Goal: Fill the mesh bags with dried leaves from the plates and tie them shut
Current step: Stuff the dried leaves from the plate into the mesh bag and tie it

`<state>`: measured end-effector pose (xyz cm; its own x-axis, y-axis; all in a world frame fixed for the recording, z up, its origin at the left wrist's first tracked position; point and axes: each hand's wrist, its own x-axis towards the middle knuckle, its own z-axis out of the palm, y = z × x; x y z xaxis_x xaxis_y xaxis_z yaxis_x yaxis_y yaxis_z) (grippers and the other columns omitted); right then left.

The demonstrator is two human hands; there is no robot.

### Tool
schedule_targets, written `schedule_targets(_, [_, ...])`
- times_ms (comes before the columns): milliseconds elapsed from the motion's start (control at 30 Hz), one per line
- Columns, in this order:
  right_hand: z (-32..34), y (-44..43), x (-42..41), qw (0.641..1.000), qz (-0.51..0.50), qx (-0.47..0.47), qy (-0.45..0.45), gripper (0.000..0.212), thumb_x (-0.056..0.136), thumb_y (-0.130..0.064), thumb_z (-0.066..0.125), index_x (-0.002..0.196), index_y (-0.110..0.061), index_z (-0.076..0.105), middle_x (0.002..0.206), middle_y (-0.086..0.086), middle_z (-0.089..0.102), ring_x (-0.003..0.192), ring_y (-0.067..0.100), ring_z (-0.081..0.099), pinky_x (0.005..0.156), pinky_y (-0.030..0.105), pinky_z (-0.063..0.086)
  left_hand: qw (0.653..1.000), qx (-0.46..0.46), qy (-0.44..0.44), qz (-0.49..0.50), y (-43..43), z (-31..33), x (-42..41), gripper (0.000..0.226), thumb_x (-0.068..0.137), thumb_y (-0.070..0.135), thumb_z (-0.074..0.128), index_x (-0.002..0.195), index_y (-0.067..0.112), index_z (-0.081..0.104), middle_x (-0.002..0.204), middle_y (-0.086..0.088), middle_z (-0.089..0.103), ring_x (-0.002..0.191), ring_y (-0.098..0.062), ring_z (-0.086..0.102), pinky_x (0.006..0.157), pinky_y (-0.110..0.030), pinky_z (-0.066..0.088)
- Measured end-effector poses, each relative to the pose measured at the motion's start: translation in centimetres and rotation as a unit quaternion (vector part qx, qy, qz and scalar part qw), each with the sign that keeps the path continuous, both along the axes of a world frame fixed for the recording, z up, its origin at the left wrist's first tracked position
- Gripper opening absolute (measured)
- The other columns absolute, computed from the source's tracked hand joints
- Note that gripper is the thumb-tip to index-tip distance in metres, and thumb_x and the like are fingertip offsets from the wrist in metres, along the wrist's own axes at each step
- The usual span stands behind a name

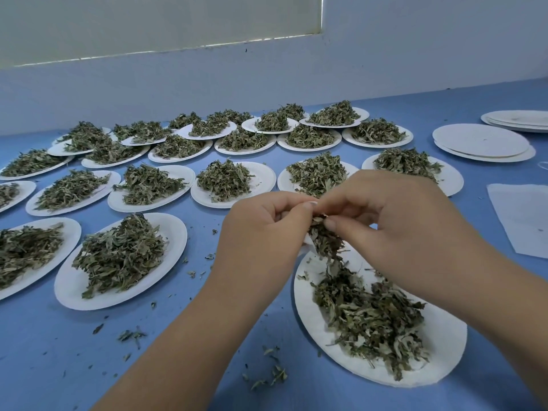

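My left hand (267, 229) and my right hand (382, 221) meet over a white paper plate (314, 321) holding a loose pile of dried leaves (373, 318). Between the two hands hangs a small mesh bag (324, 243) stuffed with leaves; both hands pinch its top with curled fingers. A few leaves trail from the bag down to the pile. The bag's mouth is hidden behind my fingers.
Several white plates heaped with dried leaves (118, 256) cover the blue table (59, 351) to the left and back. Stacks of bare plates (480, 143) sit at the back right. A flat white sheet (522, 218) lies at the right edge. Leaf crumbs (272, 372) are scattered near me.
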<state>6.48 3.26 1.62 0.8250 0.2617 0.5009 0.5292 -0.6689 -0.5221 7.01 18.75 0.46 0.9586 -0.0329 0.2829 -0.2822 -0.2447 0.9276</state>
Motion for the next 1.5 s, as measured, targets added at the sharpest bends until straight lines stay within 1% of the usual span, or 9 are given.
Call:
schedule_targets(100, [-0.2,0.0,0.1,0.997,-0.003,0.066,0.033,0.024,0.076,-0.014,0.078,0.082,-0.032,0.064,0.077,-0.014,0.064,0.070,0.007,0.063,0.067,0.022,0.052,1.000,0.008,0.000,0.007,0.0,0.0,-0.1,0.017,0.089,0.015,0.062,0.081,0.021,0.076,0.037,0.013,0.040,0.029,0.000,0.040,0.037,-0.007,0.029])
schedule_targets(300, [-0.3,0.4,0.4,0.996,-0.010,0.072,0.044,0.023,0.069,-0.020,0.082,0.076,-0.031,0.063,0.076,-0.016,0.063,0.061,-0.005,0.053,0.058,0.005,0.038,1.000,0.006,-0.007,0.000,-0.2,0.0,-0.1,0.018,0.088,0.015,0.062,0.080,0.022,0.076,0.041,0.008,0.044,0.033,-0.001,0.035,0.037,-0.008,0.027])
schedule_targets(467, [-0.5,0.2,1.4,0.986,-0.025,0.129,0.101,0.027,0.063,-0.027,0.083,0.076,-0.028,0.059,0.071,-0.011,0.055,0.058,0.001,0.046,0.053,0.013,0.039,1.000,0.011,-0.022,-0.006,-0.4,0.1,-0.4,0.019,0.088,0.017,0.063,0.076,0.026,0.075,0.037,0.010,0.042,0.031,0.000,0.038,0.037,-0.006,0.026])
schedule_targets(700, [-1.1,0.5,2.4,0.976,-0.011,0.131,0.175,0.022,0.064,-0.018,0.079,0.075,-0.022,0.060,0.062,-0.013,0.051,0.050,0.000,0.041,0.047,0.014,0.035,0.999,0.040,-0.023,-0.014,-0.5,-0.1,-0.3,0.019,0.086,0.017,0.065,0.073,0.025,0.076,0.039,0.006,0.040,0.035,-0.004,0.031,0.039,-0.010,0.026])
schedule_targets(933, [-0.6,-0.2,1.8,0.973,-0.015,0.133,0.188,0.027,0.074,-0.053,0.068,0.091,-0.034,0.061,0.079,-0.016,0.061,0.063,-0.004,0.055,0.061,0.020,0.044,0.999,-0.045,0.004,0.016,0.4,0.1,0.3,0.021,0.088,0.016,0.062,0.074,0.022,0.077,0.045,0.002,0.045,0.039,-0.008,0.034,0.039,-0.014,0.029])
schedule_targets(1067, [0.2,-0.4,0.8,0.969,0.005,0.122,0.217,0.051,0.055,-0.073,0.067,0.095,-0.044,0.053,0.094,-0.023,0.056,0.074,-0.003,0.063,0.056,0.019,0.048,0.993,-0.104,0.030,0.049,1.0,0.1,0.6,0.016,0.090,0.014,0.063,0.082,0.015,0.076,0.040,0.012,0.044,0.034,-0.003,0.037,0.037,-0.012,0.031])
schedule_targets(1133, [0.3,-0.1,0.2,0.969,0.025,0.112,0.221,0.057,0.050,-0.067,0.075,0.095,-0.045,0.050,0.097,-0.023,0.053,0.074,0.000,0.063,0.058,0.021,0.049,0.990,-0.120,0.038,0.058,1.1,0.1,0.8,0.014,0.090,0.015,0.063,0.083,0.014,0.075,0.039,0.011,0.041,0.032,-0.006,0.035,0.037,-0.017,0.027])
schedule_targets(1333, [-0.2,0.5,0.1,0.976,0.035,0.162,0.143,0.040,0.071,-0.013,0.078,0.093,-0.036,0.054,0.096,-0.010,0.055,0.068,0.012,0.062,0.062,0.026,0.049,0.984,-0.156,0.061,0.054,1.2,0.0,0.9,0.016,0.089,0.015,0.064,0.080,0.017,0.077,0.040,0.007,0.038,0.034,-0.010,0.027,0.039,-0.019,0.023])
schedule_targets(1500, [0.3,0.4,-0.1,0.977,0.035,0.190,0.086,0.030,0.069,-0.007,0.082,0.080,-0.027,0.063,0.082,-0.006,0.063,0.067,0.012,0.063,0.065,0.023,0.054,0.991,-0.123,0.027,0.049,0.7,0.0,0.5,0.019,0.088,0.016,0.065,0.074,0.020,0.077,0.044,0.008,0.049,0.036,-0.006,0.038,0.039,-0.013,0.033])
